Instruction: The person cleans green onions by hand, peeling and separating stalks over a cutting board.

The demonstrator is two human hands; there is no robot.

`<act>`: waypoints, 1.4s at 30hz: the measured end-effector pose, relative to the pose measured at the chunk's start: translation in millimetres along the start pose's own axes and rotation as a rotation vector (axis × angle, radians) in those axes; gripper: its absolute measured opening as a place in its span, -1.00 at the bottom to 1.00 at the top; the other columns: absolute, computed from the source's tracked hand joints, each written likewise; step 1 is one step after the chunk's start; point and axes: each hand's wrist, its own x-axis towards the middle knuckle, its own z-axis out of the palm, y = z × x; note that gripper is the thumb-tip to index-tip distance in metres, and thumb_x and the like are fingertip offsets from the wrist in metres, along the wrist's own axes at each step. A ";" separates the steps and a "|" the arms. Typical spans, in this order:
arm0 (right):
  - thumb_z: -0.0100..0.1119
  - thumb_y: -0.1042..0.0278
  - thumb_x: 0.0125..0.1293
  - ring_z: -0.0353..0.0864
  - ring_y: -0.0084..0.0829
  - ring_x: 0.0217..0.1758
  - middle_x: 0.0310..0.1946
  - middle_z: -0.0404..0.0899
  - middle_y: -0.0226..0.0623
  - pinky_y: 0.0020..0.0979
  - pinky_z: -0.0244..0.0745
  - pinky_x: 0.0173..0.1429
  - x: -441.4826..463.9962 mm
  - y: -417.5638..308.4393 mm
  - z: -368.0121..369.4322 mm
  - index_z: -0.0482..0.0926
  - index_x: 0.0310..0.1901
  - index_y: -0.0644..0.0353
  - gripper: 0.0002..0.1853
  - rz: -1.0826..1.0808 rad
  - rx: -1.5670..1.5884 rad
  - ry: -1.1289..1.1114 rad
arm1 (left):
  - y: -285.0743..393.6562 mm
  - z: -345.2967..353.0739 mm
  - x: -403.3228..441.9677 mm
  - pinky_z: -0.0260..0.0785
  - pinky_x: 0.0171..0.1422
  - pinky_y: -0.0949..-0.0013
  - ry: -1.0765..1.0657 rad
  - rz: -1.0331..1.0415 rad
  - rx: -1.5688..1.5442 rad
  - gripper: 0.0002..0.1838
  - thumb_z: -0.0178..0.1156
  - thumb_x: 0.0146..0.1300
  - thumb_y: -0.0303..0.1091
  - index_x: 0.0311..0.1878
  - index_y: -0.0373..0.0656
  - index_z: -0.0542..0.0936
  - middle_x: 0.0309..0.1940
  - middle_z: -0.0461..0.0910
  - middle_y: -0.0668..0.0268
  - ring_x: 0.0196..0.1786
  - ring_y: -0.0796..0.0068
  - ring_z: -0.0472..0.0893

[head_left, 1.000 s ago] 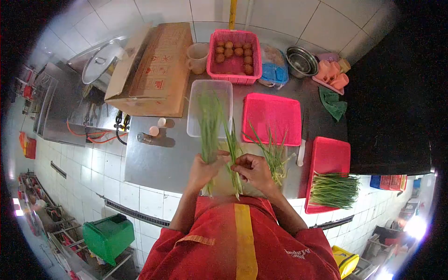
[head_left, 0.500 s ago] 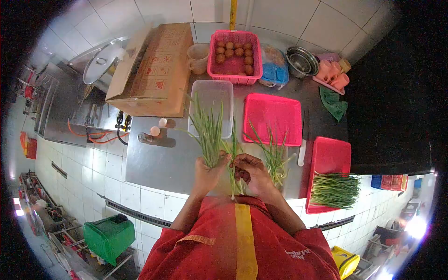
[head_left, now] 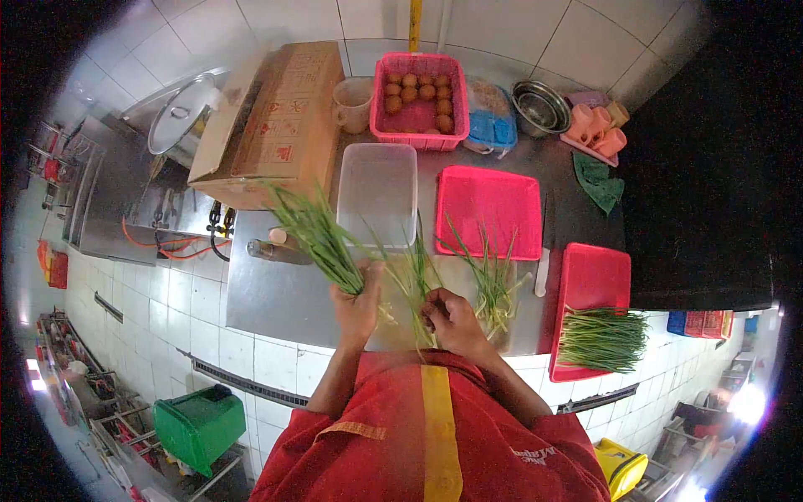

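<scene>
My left hand (head_left: 357, 308) is closed around a thick bunch of green onions (head_left: 316, 238), whose green tops point up and left toward the cardboard box. My right hand (head_left: 456, 322) pinches a few loose green onions (head_left: 416, 280) close to my apron, over the counter's front edge. Just right of that hand lies a small loose pile of green onions (head_left: 495, 293) with pale root ends toward me. Farther right, a neat heap of green onions (head_left: 602, 339) rests on a red tray (head_left: 595, 272).
A knife (head_left: 541, 276) lies between a pink tray (head_left: 489, 213) and the red tray. Behind stand a clear plastic container (head_left: 376, 192), a cardboard box (head_left: 280, 125), a pink basket (head_left: 418, 138) of round brown items, and metal bowls (head_left: 542, 107). A small jar (head_left: 261, 248) sits at left.
My left hand has moved left with its bunch, which now tilts left instead of standing over the clear container. My right hand stays near the same place, now apart from the left.
</scene>
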 end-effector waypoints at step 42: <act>0.21 0.33 0.23 0.61 -0.51 -0.39 -0.45 0.64 -0.20 -0.46 0.48 -0.28 1.2 -61.5 -13.3 0.59 -0.18 0.34 -0.76 -0.246 -0.192 0.105 | 3.8 21.1 -13.7 0.05 -0.59 0.54 -0.131 -0.164 -0.226 -0.90 0.19 0.25 -0.43 -0.21 -0.20 0.50 -0.64 0.32 0.50 -0.65 0.71 0.24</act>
